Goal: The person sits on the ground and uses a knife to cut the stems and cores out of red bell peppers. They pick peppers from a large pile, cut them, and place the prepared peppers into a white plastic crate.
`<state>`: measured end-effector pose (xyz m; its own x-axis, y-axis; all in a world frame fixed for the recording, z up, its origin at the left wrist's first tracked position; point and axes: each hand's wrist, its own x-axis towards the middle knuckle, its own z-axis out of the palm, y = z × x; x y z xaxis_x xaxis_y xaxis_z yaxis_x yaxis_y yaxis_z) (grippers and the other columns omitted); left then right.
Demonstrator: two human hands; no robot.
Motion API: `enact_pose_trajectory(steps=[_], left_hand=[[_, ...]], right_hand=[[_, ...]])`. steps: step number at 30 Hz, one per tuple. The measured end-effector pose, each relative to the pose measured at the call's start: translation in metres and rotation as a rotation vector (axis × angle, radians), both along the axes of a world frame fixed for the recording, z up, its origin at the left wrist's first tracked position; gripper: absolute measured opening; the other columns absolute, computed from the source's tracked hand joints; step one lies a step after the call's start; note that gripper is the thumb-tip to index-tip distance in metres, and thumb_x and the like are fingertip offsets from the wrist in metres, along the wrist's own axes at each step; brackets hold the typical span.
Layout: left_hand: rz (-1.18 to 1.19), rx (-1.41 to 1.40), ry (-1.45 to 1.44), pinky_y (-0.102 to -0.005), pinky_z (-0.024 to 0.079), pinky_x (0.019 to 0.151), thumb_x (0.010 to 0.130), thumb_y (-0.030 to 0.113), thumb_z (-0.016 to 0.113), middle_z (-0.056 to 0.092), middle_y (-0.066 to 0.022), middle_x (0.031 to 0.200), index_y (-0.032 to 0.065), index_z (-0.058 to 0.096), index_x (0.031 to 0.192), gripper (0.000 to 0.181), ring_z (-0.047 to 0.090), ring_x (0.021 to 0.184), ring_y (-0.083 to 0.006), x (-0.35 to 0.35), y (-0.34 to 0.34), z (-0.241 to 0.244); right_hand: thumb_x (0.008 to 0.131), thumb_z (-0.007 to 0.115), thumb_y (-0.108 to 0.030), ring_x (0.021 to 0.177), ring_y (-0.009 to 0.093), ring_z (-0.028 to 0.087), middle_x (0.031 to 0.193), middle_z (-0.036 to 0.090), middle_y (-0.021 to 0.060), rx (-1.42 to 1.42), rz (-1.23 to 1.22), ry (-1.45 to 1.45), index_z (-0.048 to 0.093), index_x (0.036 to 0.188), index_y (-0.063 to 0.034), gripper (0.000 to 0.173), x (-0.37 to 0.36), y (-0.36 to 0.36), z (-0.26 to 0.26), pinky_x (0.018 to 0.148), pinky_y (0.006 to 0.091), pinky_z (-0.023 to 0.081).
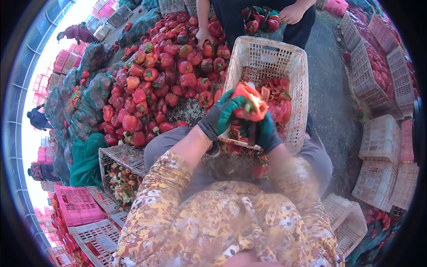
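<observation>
My left hand [224, 115], in a green and grey work glove, grips a red bell pepper [248, 103] from its left side. The pepper looks cut or torn open, with its green stem facing me. My right hand [268, 131], in a similar glove, closes on the pepper's lower right side. Beside the right palm a dark narrow strip [252, 132] points down, perhaps part of a knife; the fingers partly hide it. Both hands are above the near end of a white plastic crate [302, 86], which holds opened red pepper pieces [282, 108].
A big heap of red bell peppers [166, 60] lies ahead and left, beside green mesh sacks [91, 96]. Another person's hand [204, 37] reaches into the heap. A tipped crate [125, 155] at left holds pepper cores [123, 183]. Stacked crates [380, 137] line the right.
</observation>
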<state>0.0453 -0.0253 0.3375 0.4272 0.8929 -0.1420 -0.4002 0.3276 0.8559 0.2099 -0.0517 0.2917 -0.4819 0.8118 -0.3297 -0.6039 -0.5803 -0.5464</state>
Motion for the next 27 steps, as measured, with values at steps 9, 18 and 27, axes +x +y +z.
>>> enact_pose_trajectory(steps=[9, 18, 27], left_hand=[[-0.195, -0.242, 0.237, -0.0315, 0.050, 0.086, 0.088, 0.032, 0.059, 0.051, -0.0088, 0.123, 0.0056, 0.047, 0.127, 0.048, 0.060, 0.098, -0.0167, -0.002, -0.017, 0.002], [-0.233, 0.396, 0.816, -0.0304, 0.042, 0.095, 0.072, 0.017, 0.075, 0.058, -0.0089, 0.117, 0.0055, 0.031, 0.138, 0.080, 0.056, 0.106, -0.0183, -0.012, -0.029, -0.016], [-0.133, 0.610, 1.193, -0.0388, 0.048, 0.084, 0.070, 0.029, 0.071, 0.060, -0.0190, 0.109, 0.0138, 0.041, 0.133, 0.071, 0.058, 0.102, -0.0346, 0.002, -0.048, -0.003]], right_hand=[[0.091, 0.044, -0.043, 0.081, 0.017, 0.062, 0.102, 0.061, 0.0053, 0.220, -0.177, -0.340, 0.052, 0.119, -0.0092, 0.045, 0.021, 0.000, 0.013, 0.063, 0.0316, 0.055], [0.087, 0.048, -0.049, 0.080, 0.014, 0.059, 0.098, 0.061, 0.0040, 0.119, 0.279, -0.406, 0.051, 0.120, -0.0101, 0.051, 0.039, -0.011, 0.043, 0.064, 0.0272, 0.050], [0.084, 0.049, -0.037, 0.078, 0.016, 0.057, 0.090, 0.060, 0.0046, 0.173, 0.192, -0.371, 0.057, 0.106, -0.0054, 0.039, 0.020, -0.032, -0.008, 0.069, 0.0297, 0.049]])
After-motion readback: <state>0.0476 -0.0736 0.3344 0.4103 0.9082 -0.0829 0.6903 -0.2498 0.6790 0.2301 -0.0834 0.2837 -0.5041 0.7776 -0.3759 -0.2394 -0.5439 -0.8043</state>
